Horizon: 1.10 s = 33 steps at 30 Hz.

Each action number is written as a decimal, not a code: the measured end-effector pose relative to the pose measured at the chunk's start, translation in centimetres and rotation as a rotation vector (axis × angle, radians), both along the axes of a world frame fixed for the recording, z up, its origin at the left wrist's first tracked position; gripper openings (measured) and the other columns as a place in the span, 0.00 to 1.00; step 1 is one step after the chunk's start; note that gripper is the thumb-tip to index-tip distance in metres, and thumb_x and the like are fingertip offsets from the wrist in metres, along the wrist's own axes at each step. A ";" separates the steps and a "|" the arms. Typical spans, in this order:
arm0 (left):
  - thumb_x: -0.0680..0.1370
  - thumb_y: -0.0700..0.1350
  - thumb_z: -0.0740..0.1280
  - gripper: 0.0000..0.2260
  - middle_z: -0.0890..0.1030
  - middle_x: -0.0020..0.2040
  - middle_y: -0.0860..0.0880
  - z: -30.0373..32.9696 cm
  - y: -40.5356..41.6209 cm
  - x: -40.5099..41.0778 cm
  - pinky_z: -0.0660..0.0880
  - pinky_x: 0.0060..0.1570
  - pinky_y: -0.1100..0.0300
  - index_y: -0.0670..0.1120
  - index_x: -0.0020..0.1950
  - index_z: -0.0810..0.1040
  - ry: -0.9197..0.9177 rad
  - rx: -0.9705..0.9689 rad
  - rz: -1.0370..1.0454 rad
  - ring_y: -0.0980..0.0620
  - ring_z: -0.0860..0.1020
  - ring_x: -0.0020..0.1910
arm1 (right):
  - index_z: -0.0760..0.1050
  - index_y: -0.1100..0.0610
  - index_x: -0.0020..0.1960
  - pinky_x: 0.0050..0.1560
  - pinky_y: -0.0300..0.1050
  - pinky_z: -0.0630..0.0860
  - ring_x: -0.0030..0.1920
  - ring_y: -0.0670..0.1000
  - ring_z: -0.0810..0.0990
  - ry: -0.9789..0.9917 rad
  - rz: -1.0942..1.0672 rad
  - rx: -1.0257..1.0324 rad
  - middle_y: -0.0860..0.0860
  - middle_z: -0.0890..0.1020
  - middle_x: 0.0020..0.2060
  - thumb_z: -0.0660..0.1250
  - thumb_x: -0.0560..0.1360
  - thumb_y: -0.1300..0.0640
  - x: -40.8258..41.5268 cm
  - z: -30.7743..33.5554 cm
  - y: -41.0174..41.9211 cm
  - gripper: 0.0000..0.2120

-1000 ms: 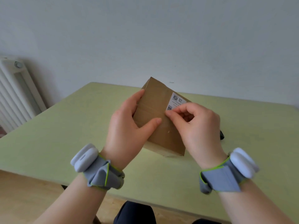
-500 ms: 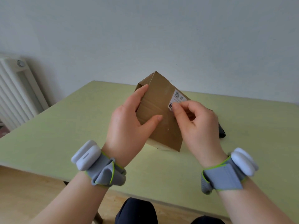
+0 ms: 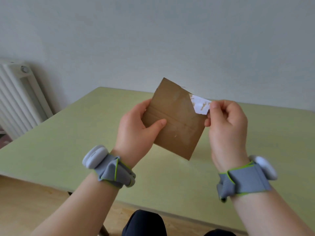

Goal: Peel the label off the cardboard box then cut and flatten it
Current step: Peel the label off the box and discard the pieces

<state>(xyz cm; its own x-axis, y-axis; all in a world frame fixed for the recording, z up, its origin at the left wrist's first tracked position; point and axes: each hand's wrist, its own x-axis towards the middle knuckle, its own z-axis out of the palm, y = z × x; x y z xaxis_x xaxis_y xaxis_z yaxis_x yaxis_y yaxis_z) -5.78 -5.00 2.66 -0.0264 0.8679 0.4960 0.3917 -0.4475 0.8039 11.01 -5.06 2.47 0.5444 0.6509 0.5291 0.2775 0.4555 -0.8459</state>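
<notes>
Since half a second ago, the white label (image 3: pixel 200 106) has come partly away from the cardboard box (image 3: pixel 175 120): it was lying flat on the brown face with its barcode showing, and now it is pulled out to the right with its blank, torn underside facing the camera, small brown scraps of cardboard stuck to it. One end of the label is attached at the box's upper right edge. The right hand (image 3: pixel 226 126) has moved out to the right of the box and pinches the free end of the label between the thumb and the curled fingers. The left hand (image 3: pixel 136 130) holds the box by its left side, thumb (image 3: pixel 157 124) pressed flat across the front face and the other fingers wrapped behind, out of sight. The box is held in the air above a pale green table (image 3: pixel 51 143), tilted like a diamond with one corner pointing down, and its broad brown face turned toward the viewer; faint horizontal creases cross that face. Each wrist carries a grey fabric band with lime trim and a white rounded device, one on the left wrist (image 3: pixel 109 167) and one on the right wrist (image 3: pixel 247 179). A white radiator (image 3: pixel 18 99) stands against the plain pale wall (image 3: pixel 153 40) at the left. Dark-clothed knees show at the bottom edge.
</notes>
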 end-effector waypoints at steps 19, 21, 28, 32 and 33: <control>0.73 0.49 0.68 0.23 0.69 0.66 0.51 0.1 1.9 1.4 0.66 0.65 0.52 0.56 0.67 0.70 0.129 0.142 0.036 0.51 0.67 0.65 | 0.71 0.52 0.40 0.40 0.38 0.73 0.34 0.41 0.76 -0.092 0.276 0.034 0.45 0.78 0.31 0.62 0.72 0.55 0.1 -0.1 -1.4 0.03; 0.73 0.49 0.67 0.17 0.70 0.66 0.51 0.7 1.4 1.4 0.62 0.64 0.58 0.59 0.61 0.76 0.259 0.279 0.022 0.49 0.65 0.65 | 0.71 0.51 0.40 0.39 0.39 0.73 0.34 0.43 0.76 -0.134 0.286 0.016 0.46 0.78 0.32 0.62 0.72 0.54 0.1 -0.2 -1.4 0.03; 0.71 0.60 0.66 0.10 0.75 0.58 0.54 1.5 1.0 1.4 0.57 0.60 0.61 0.56 0.41 0.82 0.433 0.304 0.104 0.48 0.64 0.66 | 0.73 0.51 0.39 0.39 0.33 0.71 0.35 0.40 0.76 -0.130 0.301 0.018 0.45 0.78 0.32 0.66 0.72 0.56 0.6 -0.3 -1.8 0.04; 0.71 0.56 0.71 0.06 0.76 0.55 0.54 1.6 0.8 1.2 0.60 0.59 0.58 0.56 0.40 0.83 0.395 0.275 0.161 0.48 0.66 0.64 | 0.76 0.50 0.39 0.40 0.31 0.71 0.37 0.40 0.76 -0.162 0.341 0.022 0.42 0.80 0.34 0.66 0.72 0.55 0.1 -0.5 -2.4 0.03; 0.70 0.57 0.70 0.06 0.76 0.54 0.54 1.7 0.7 1.3 0.61 0.59 0.57 0.56 0.39 0.83 0.395 0.279 0.169 0.48 0.66 0.63 | 0.77 0.50 0.39 0.40 0.31 0.72 0.37 0.41 0.76 -0.160 0.350 0.026 0.42 0.80 0.34 0.65 0.72 0.54 -0.1 -0.4 -2.6 0.03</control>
<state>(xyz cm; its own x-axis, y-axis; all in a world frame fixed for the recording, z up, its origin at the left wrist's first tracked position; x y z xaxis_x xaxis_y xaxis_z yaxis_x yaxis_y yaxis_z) -4.46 -4.32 4.39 0.0808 0.7010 0.7086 0.7269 -0.5278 0.4394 10.86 -7.63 2.07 0.2008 0.7682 0.6079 0.2291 0.5666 -0.7915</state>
